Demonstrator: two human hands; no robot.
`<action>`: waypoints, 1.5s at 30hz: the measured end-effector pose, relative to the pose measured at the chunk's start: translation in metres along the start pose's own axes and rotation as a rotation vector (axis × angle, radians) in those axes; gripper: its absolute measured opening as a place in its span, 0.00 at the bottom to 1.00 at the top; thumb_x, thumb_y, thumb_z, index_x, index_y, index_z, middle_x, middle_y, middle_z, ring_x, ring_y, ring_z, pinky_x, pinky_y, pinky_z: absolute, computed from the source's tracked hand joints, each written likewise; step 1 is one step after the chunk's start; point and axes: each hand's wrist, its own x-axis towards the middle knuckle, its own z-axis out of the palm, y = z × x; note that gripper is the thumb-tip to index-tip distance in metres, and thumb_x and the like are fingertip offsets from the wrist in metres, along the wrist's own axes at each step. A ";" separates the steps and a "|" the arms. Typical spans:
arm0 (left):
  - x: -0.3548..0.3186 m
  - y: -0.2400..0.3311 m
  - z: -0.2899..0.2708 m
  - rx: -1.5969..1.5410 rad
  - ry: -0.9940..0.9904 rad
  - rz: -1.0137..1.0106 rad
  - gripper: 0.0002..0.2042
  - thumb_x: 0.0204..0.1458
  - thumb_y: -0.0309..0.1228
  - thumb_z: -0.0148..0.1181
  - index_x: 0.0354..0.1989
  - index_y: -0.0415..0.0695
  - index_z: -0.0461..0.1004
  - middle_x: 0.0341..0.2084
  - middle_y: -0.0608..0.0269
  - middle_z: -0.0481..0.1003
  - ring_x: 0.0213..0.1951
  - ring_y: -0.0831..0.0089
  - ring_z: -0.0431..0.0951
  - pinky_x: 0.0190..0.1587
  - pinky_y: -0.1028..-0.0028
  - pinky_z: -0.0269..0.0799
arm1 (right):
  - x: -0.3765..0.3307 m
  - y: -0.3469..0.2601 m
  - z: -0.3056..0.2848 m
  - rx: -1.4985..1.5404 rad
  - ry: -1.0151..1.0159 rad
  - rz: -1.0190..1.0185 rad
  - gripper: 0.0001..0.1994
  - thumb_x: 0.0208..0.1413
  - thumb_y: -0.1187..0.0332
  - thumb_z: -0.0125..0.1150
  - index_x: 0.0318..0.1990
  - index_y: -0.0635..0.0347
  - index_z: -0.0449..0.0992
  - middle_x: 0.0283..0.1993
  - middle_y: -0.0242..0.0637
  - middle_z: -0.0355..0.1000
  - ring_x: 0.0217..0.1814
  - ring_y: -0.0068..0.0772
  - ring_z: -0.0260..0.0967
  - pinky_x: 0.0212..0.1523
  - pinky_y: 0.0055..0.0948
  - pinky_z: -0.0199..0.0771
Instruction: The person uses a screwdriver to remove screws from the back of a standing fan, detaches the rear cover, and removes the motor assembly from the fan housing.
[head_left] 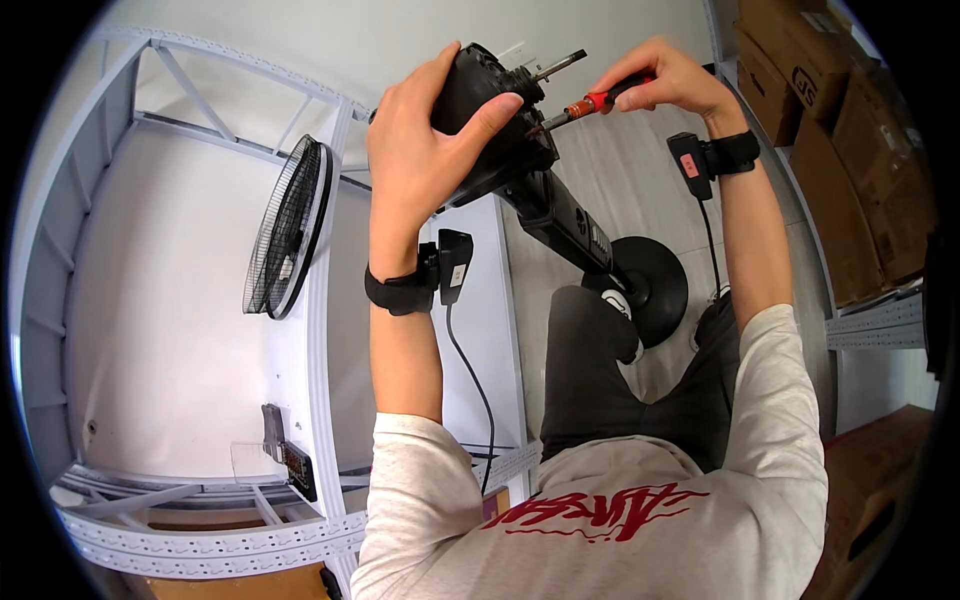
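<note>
My left hand point(430, 140) is wrapped round the black motor housing point(477, 92) of a standing fan, thumb across its near side. A metal shaft point(560, 66) sticks out of the housing toward the right. In my right hand point(660, 80) is a red and black screwdriver point(603, 100), its tip against the front of the housing below the shaft. The fan's black stand point(565, 222) slants down from the housing to a round black base point(655, 290) on the floor by my feet.
A round black fan grille point(290, 228) leans on the white shelf unit point(315, 400) at my left. Small dark devices point(290, 455) sit at the shelf's near edge. Cardboard boxes point(850, 150) are stacked on a rack at the right. Cables hang from both wrist straps.
</note>
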 end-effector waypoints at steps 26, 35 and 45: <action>0.008 0.018 -0.016 -0.172 -0.256 -0.008 0.46 0.30 0.39 0.82 0.59 0.30 0.66 0.48 0.45 0.75 0.51 0.60 0.77 0.56 0.68 0.70 | -0.106 -0.072 0.163 -0.236 0.805 0.264 0.12 0.55 0.70 0.65 0.47 0.58 0.82 0.26 0.35 0.76 0.21 0.22 0.65 0.24 0.24 0.64; 0.008 0.025 -0.018 -0.162 -0.253 -0.031 0.41 0.31 0.40 0.80 0.55 0.33 0.69 0.44 0.48 0.78 0.47 0.62 0.79 0.52 0.68 0.72 | -0.104 -0.080 0.185 -0.560 0.897 0.144 0.13 0.53 0.72 0.67 0.46 0.55 0.81 0.23 0.36 0.72 0.18 0.30 0.64 0.20 0.27 0.63; 0.009 0.022 -0.016 -0.095 -0.229 -0.037 0.44 0.30 0.44 0.80 0.56 0.32 0.69 0.45 0.46 0.78 0.47 0.59 0.79 0.51 0.68 0.73 | -0.103 -0.079 0.191 -0.677 0.919 0.121 0.14 0.51 0.74 0.68 0.47 0.56 0.81 0.23 0.35 0.70 0.18 0.34 0.64 0.19 0.30 0.63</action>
